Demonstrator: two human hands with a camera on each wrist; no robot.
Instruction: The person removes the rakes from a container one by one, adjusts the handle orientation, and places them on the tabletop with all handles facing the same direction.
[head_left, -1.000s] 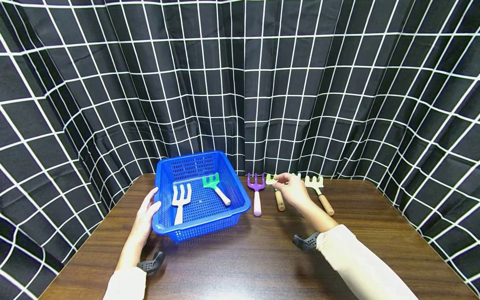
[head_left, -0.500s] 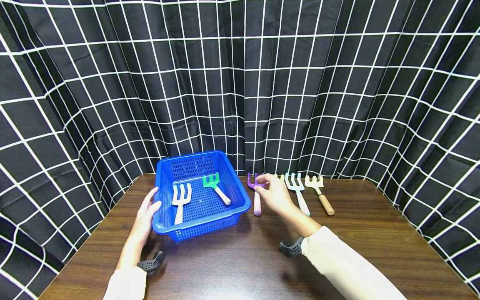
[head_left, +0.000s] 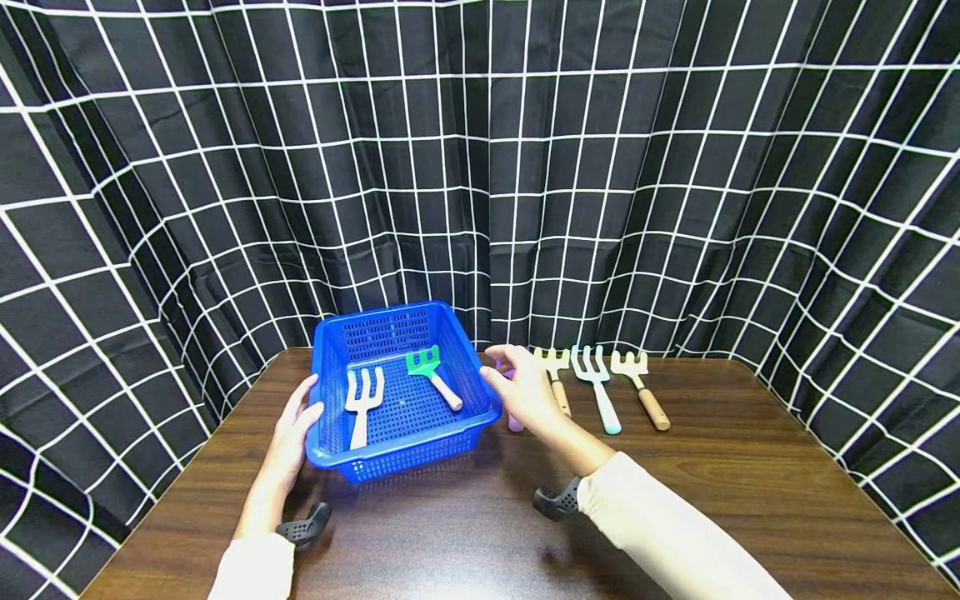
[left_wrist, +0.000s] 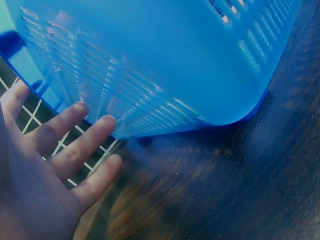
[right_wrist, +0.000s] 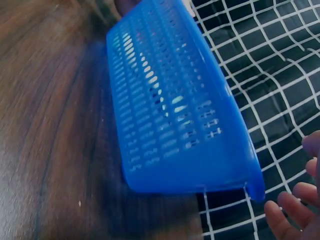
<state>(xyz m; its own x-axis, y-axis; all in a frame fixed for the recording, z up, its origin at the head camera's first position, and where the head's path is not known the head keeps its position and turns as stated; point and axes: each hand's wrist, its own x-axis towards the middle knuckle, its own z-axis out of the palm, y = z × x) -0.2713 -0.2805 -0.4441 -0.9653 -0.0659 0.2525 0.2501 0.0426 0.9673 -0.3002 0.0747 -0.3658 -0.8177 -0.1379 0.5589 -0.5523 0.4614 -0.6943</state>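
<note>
A blue plastic basket (head_left: 405, 435) tilts slightly on the table, its rim between my two hands. Inside it lie a pale hand fork (head_left: 363, 406) and a green hand rake with a pink handle (head_left: 424, 364). My left hand (head_left: 283, 440) touches the basket's left side with spread fingers; in the left wrist view its fingertips (left_wrist: 106, 124) meet the slotted wall. Close by the right rim, my right hand (head_left: 523, 393) holds nothing, its fingers loosely bent. It covers most of a purple hand fork, whose pink handle end (head_left: 515, 423) shows below.
To the right lie a yellow-green hand rake (head_left: 552, 360) with a wooden handle, a pale blue hand fork (head_left: 597, 379) and a cream hand rake (head_left: 639, 379) with a wooden handle. A black gridded curtain (head_left: 600, 167) encloses the wooden table (head_left: 450, 533).
My right hand has moved left, from above the yellow-green rake past the purple fork to the basket's right rim. The pale blue fork is uncovered. My left hand stays at the basket.
</note>
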